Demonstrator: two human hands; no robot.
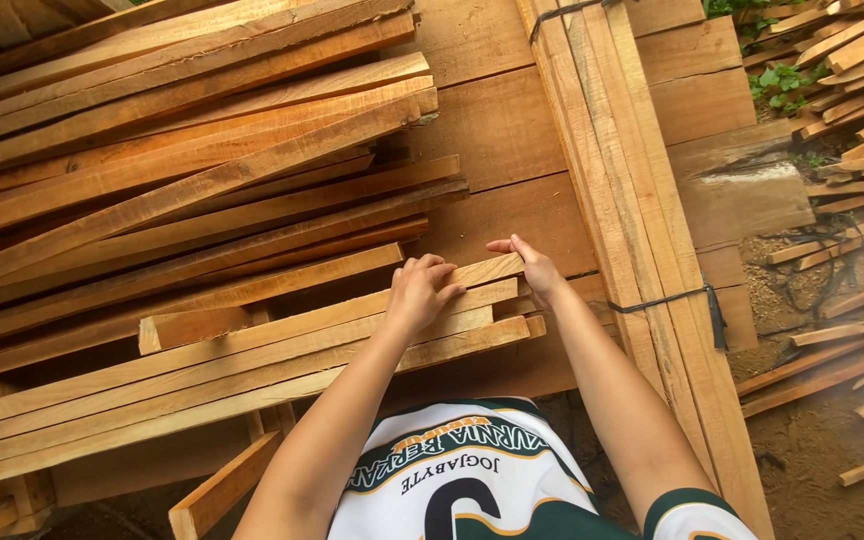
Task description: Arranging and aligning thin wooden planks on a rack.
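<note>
Several long pale wooden slats (252,345) lie side by side in front of me, their ends pointing right. My left hand (419,292) rests on top of the upper slats near their right ends, fingers curled over the wood. My right hand (532,265) touches the end of the topmost slat (487,270), thumb stretched left, fingers against the end face. Neither hand lifts anything.
A big heap of rough reddish-brown slats (172,150) fills the upper left. A strapped bundle of pale boards (632,200) runs diagonally on the right, bound by a black strap (667,300). Wide planks (492,130) lie underneath. Scattered offcuts (852,150) and dirt ground are at the far right.
</note>
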